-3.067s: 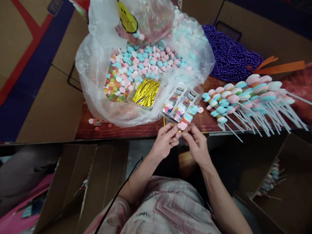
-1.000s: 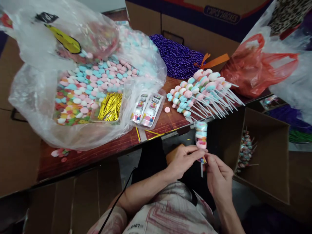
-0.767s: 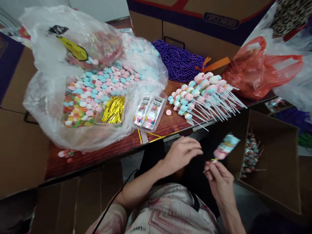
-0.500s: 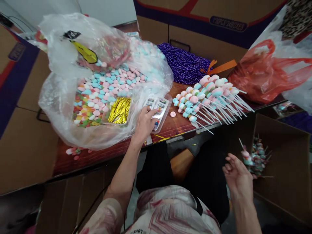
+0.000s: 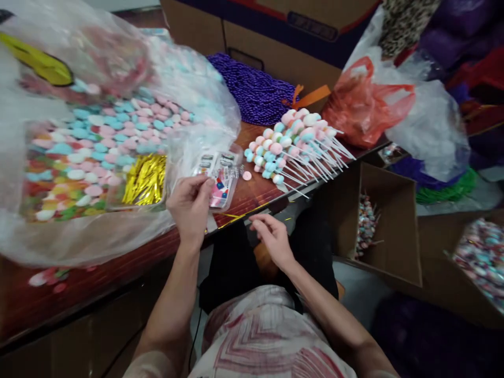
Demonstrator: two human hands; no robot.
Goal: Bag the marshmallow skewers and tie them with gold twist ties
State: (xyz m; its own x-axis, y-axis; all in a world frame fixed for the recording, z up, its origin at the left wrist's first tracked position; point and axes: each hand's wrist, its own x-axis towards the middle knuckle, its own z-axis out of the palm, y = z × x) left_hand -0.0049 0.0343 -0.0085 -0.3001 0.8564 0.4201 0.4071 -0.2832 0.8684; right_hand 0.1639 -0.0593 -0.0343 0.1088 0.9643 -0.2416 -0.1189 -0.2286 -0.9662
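My left hand [image 5: 191, 207] rests on the edge of the wooden table [image 5: 118, 262]. Its fingers pinch a small printed clear bag [image 5: 214, 184] at the near end of a clear tray of such bags [image 5: 232, 160]. Just below the table edge, my right hand [image 5: 271, 239] hovers with its fingers spread and nothing in them. A tray of gold twist ties [image 5: 145, 179] lies left of the bags. To the right lies a pile of pastel marshmallow skewers [image 5: 291, 144], sticks pointing right. One loose pink candy [image 5: 247, 175] sits between tray and pile.
A large clear plastic bag of loose pastel candies [image 5: 90, 142] covers the table's left. Purple beads [image 5: 252, 92] and a red plastic bag [image 5: 362, 105] lie at the back. An open cardboard box [image 5: 388, 226] with wrapped skewers stands on the floor at the right.
My right hand carried the wrapped skewer right, let it go into the cardboard box, and came back to the table edge empty. My left hand reached to the tray and pinched a bag.
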